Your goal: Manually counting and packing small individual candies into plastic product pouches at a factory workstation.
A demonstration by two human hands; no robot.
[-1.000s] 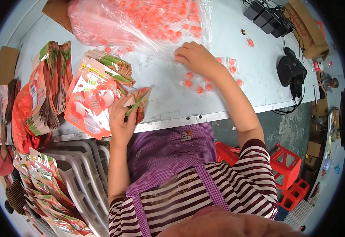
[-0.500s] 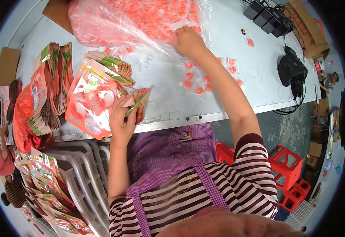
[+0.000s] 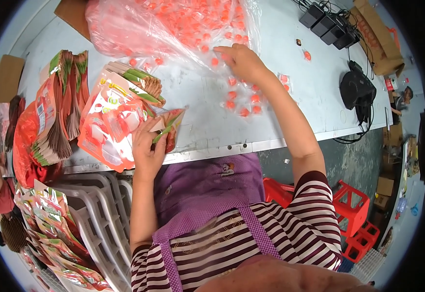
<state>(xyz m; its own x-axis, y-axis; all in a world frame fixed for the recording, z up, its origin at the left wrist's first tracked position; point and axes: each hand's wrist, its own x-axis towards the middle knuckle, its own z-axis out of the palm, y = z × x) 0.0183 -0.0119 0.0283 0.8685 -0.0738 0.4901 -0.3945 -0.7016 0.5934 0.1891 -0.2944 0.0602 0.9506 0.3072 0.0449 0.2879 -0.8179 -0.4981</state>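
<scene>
Head view. The left hand grips an open printed pouch at its mouth, fingers curled around the edge, near the front rim of the grey worktable. Just beside it, on the person's left, lies a fanned stack of flat pouches, and further left a second upright bundle of pouches. The right hand reaches across the table with fingers drawn together at the open edge of a large clear plastic bag filled with small orange-red wrapped sweets; whether it pinches one cannot be told. Loose wrapped sweets lie scattered on the table beneath the right forearm. A black device with cables sits at the table's right end. Red plastic stools stand on the floor to the right, and grey stacked chairs to the left.
</scene>
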